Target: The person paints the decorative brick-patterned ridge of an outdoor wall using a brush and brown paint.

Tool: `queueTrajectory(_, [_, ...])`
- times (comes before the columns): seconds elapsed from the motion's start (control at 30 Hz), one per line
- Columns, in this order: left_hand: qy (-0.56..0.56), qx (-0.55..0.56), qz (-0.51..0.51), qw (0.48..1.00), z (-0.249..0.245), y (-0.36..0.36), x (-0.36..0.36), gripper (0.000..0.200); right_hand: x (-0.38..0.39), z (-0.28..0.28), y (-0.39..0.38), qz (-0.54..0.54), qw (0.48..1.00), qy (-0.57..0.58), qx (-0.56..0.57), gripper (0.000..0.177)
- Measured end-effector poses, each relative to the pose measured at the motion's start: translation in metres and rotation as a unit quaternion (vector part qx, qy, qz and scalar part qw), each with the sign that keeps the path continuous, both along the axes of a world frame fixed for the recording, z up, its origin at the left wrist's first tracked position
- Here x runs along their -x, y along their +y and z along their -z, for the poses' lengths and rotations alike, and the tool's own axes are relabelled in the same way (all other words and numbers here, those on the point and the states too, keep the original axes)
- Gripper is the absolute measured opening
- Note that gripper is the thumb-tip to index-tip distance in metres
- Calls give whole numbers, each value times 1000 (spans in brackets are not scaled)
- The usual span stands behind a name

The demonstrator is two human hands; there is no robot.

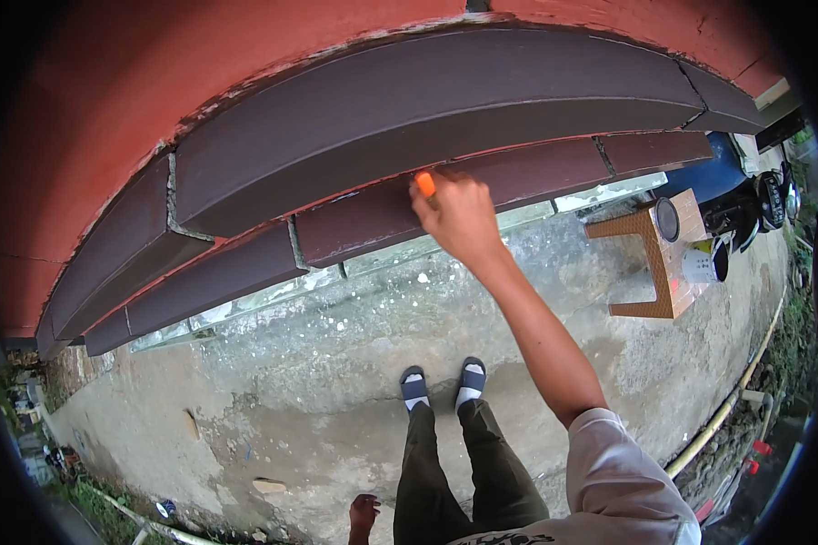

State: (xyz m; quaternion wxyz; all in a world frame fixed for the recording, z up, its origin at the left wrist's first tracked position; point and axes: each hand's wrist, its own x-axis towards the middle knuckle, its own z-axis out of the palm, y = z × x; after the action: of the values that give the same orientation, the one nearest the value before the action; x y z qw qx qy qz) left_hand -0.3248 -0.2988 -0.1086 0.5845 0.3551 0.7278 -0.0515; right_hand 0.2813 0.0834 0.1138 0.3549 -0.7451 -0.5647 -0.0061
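My right hand [461, 213] reaches forward to the wall ledge, its fingers closed around an orange-handled tool [425, 183]. Only the orange end shows; the working end is hidden by my hand and the ledge. The hand is at the lower row of dark reddish-brown tiles [527, 173], just under the overhanging dark tiled ledge [409, 86]. A thin red painted strip runs between these two rows. Down by my left leg hangs my left hand [364, 513], with loosely bent fingers and nothing visible in it.
A brown woven-pattern stool [663, 272] lies on its side at the right, beside a white paint bucket [700, 263]. A blue drum [709, 173] and a motorbike [759, 204] are farther right. My sandalled feet [471, 377] stand on paint-spotted concrete [336, 327].
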Motion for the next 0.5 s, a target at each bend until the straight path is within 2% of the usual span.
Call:
queueTrajectory(0.07, [-5,0,-2,1000,-2,0,2,19,40,8,14,-43,986,153,-52,15])
queueTrajectory(0.17, [-2,0,-10,1000,-9,10,3,19,59,4,17,-49,942,332,-20,15])
queueTrajectory(0.27, [4,-8,-3,1000,-8,17,16,19,11,25,5,-5,944,330,-21,14])
queueTrajectory(0.33, [1,-16,-3,1000,-5,20,24,20,-69,32,-28,19,934,355,-32,15])
queueTrajectory(0.43, [-1,-19,0,1000,-7,21,30,21,-124,5,-65,141,979,140,-42,16])
queueTrajectory(0.5, [-7,-19,1,1000,-9,19,34,20,-139,-2,-73,206,978,-7,-32,17])
